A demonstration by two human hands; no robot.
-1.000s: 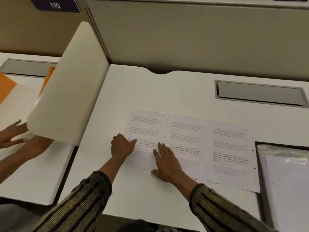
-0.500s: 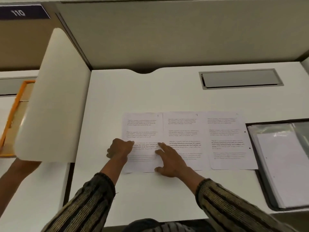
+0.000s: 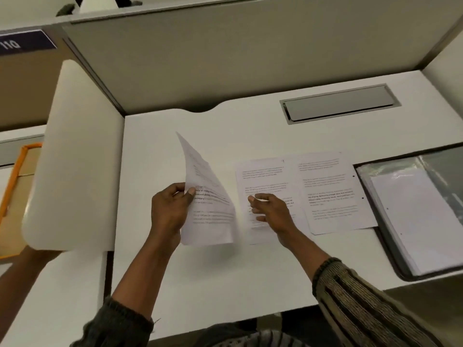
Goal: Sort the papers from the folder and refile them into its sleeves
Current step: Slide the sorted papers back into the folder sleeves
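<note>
Closest in, two striped sleeves reach out over the white counter [image 3: 225,284]. The left hand [image 3: 170,211] now has a page [image 3: 210,209] in its grip. The thumb is on the front and the fingers are behind, pinching the left edge. A moment ago this page lay flat, the first in a row of three, with both hands on it. Now it is up off the counter, tilted and curling, with its top corner pointing away.

The right hand [image 3: 273,211] has come off that page. Its grip is loose and holds nothing. The fingers are half bent over the middle page [image 3: 265,176]. The hand is blurry, so I cannot tell if it touches the paper.

The middle page and the last page [image 3: 328,191] lie flat, side by side. Just past them, at the right edge of the counter, the folder [image 3: 413,221] lies open, with white paper under a clear sleeve.

I think the sorting has just begun, with one page picked up and two to go. None of the three is back in a sleeve yet. The lifted page is well apart from the folder, with the other two between.

Farther back is a gray hatch [image 3: 338,103] in the counter.
</note>
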